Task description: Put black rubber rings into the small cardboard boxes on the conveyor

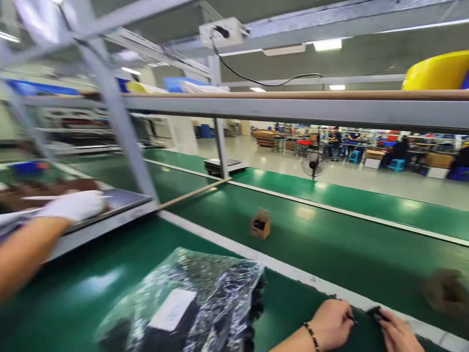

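Observation:
Low on the right, my left hand (331,323), with a beaded bracelet on its wrist, is closed in a pinch; a tiny bit of something shows at the fingertips, too small to name. Just right of it, my right hand (397,332) grips a small black part (374,311) between thumb and fingers. Both hands are over the green work surface (289,303), beside its pale dividing strip. Left of them lies a clear plastic bag (205,283) of black parts, with a white label (173,309) on it.
An open small cardboard box (261,225) with dark contents stands on the green belt (330,254). Another brown box (447,291) is blurred at right. A co-worker's white-gloved hand (76,205) works at far left. A shelf beam (293,110) crosses overhead.

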The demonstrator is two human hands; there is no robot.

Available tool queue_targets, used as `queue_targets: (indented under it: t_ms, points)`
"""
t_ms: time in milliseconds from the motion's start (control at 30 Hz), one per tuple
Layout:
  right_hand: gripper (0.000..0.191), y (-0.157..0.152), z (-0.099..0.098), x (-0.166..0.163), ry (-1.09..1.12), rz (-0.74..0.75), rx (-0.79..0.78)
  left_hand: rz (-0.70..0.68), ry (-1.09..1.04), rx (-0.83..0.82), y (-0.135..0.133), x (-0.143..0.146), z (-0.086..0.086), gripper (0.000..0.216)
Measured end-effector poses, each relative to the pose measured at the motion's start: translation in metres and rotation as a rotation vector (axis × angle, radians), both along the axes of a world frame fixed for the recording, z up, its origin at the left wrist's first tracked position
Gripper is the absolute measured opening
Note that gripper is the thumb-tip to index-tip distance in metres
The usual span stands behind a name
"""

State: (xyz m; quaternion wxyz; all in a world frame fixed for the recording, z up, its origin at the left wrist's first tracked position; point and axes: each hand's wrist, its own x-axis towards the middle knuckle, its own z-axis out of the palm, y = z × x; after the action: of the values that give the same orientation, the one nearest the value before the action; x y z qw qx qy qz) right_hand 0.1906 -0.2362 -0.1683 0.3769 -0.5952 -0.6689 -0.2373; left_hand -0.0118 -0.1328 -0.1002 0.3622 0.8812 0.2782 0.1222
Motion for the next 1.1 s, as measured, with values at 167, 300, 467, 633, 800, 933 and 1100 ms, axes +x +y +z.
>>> queue_targets:
  t_ms: [167, 300, 467, 633, 800, 933, 1100]
  points:
    - [0.031, -0.019, 0.025, 0.038, -0.131, -0.289, -0.050, 0.034, -0.017, -0.053, 0.008, 0.003, 0.009, 0.011]
    - [0.033, -0.023, 0.053, 0.089, -0.128, -0.518, 0.003, 0.020, -0.034, -0.072, 0.011, 0.002, 0.012, 0.013]
    - [0.031, -0.006, 0.086, 0.143, -0.269, -0.553, -0.173, 0.016, -0.053, -0.053, 0.012, 0.004, 0.013, 0.013]
    - [0.033, 0.020, 0.097, 0.142, -0.383, -0.459, -0.402, -0.004, -0.064, -0.060, 0.013, 0.002, 0.015, 0.013]
    - [0.027, 0.029, 0.095, 0.113, -0.392, -0.457, -0.486, 0.005, -0.055, -0.068, 0.014, 0.004, 0.013, 0.011]
    - [0.023, 0.030, 0.096, 0.086, -0.377, -0.485, -0.492, 0.007, -0.053, -0.079, 0.014, 0.004, 0.010, 0.011]
    - [0.019, 0.036, 0.098, 0.067, -0.326, -0.573, -0.420, -0.010, -0.053, -0.086, 0.014, 0.003, 0.010, 0.011]
